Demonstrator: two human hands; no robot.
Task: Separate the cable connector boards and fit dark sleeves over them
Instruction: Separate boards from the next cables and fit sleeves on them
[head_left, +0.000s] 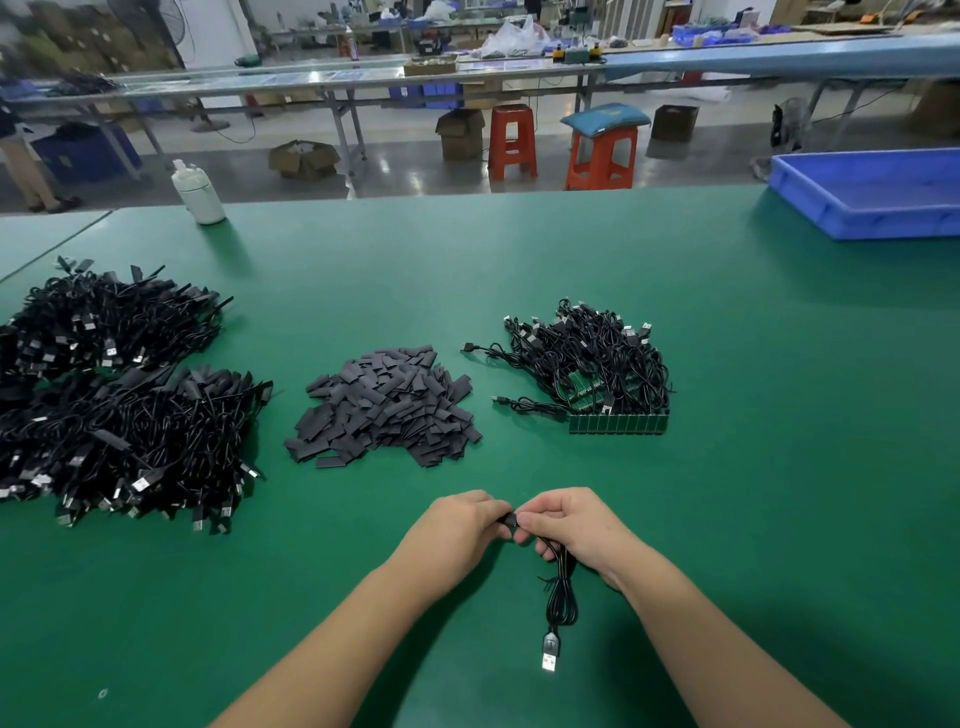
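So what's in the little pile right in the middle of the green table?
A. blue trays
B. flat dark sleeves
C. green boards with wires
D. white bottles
B: the middle pile is loose flat dark sleeves, lying between the big heaps of black cables on the left and the cables with green boards on the right.

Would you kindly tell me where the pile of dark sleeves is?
The pile of dark sleeves lies mid-table, between the finished cable heap at left and the green-board cables at right.
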